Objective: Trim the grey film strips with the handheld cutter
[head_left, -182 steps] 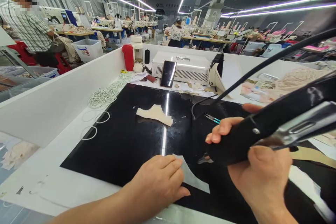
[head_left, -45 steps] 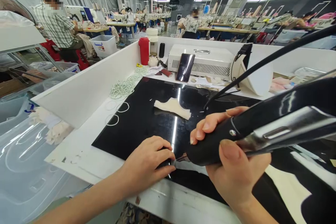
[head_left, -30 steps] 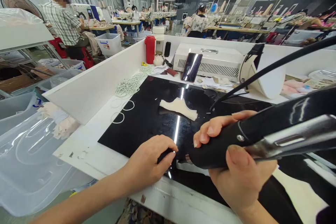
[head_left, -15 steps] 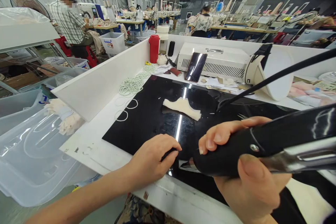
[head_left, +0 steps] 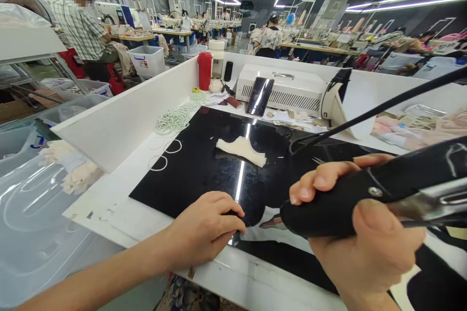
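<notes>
My right hand [head_left: 368,233] grips a black hand tool [head_left: 365,197] with a metal lever and a pointed metal tip. The tip sits at a pale gap in a glossy black sheet [head_left: 182,165] spread over the table. My left hand [head_left: 204,226] rests near the front edge, its fingers curled and apparently pinching the sheet beside that gap. What lies under those fingertips is mostly hidden. A cream curved fabric piece [head_left: 242,149] lies on the sheet beyond both hands. At lower right, part of another cream piece [head_left: 403,282] shows below my right hand.
A thick black cable [head_left: 394,97] arches across the right side. White boards [head_left: 124,121] border the table. At the back stand a red bottle [head_left: 205,72], a phone [head_left: 260,96] and a white vented box [head_left: 288,85]. Pale green cord [head_left: 171,120] lies left; a clear plastic bin [head_left: 40,233] stands beside the table.
The tool has moved right relative to my left hand, and the pale gap in the black sheet is larger. The camera view has turned slightly right.
</notes>
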`<state>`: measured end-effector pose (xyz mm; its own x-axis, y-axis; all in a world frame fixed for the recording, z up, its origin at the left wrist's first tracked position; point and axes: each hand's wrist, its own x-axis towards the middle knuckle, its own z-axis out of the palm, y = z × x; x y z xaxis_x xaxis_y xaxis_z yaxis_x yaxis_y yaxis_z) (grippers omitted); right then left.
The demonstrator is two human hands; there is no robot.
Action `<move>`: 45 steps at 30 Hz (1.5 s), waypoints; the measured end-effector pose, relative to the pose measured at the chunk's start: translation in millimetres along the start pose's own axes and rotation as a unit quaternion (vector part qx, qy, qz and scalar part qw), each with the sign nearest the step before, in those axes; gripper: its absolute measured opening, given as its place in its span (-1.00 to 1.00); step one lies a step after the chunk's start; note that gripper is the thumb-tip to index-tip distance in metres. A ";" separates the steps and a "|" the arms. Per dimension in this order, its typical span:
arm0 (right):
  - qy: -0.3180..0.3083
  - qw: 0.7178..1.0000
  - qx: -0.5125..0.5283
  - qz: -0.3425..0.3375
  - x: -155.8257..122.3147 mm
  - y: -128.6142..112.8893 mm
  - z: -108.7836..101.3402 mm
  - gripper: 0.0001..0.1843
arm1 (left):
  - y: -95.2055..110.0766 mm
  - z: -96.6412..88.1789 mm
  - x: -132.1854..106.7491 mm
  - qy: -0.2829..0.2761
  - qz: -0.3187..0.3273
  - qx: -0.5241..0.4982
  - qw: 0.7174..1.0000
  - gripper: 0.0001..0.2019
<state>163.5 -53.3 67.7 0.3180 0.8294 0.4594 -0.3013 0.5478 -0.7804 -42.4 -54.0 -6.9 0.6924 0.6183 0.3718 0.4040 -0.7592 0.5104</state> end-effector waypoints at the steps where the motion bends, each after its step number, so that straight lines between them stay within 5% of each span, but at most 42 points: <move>1: 0.015 1.000 -0.009 -0.005 3.2 -2.5 -3.4 -0.54 | -0.6 -1.8 1.1 -0.010 0.006 -0.003 1.000 -0.75; 7: 0.048 0.998 -0.038 -0.020 13.4 -3.5 -16.5 -0.57 | -11.7 -15.6 30.5 -0.076 0.061 -0.038 0.995 -0.81; 13: 0.035 0.998 -0.029 -0.032 9.9 3.4 -12.9 -0.61 | -21.8 -16.6 61.3 -0.152 0.099 -0.105 0.978 -0.43; 19: 0.028 0.999 -0.012 -0.020 6.3 6.3 -11.1 -0.54 | -24.8 -7.9 61.1 -0.197 0.083 -0.114 0.970 -0.37; 31: 0.047 0.999 -0.012 -0.024 5.6 12.2 -11.3 -0.52 | -33.5 1.6 61.6 -0.211 0.075 -0.149 0.963 -0.11; 45: 0.030 0.999 0.001 -0.020 -2.4 6.7 -7.0 -0.54 | -31.5 2.9 62.2 -0.193 0.088 -0.133 0.968 -0.10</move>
<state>167.0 -52.4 58.4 0.3822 0.7992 0.4640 -0.2898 0.5804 -0.7610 -10.3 7.8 -2.0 0.9291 0.3235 0.1790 0.1275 -0.7348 0.6662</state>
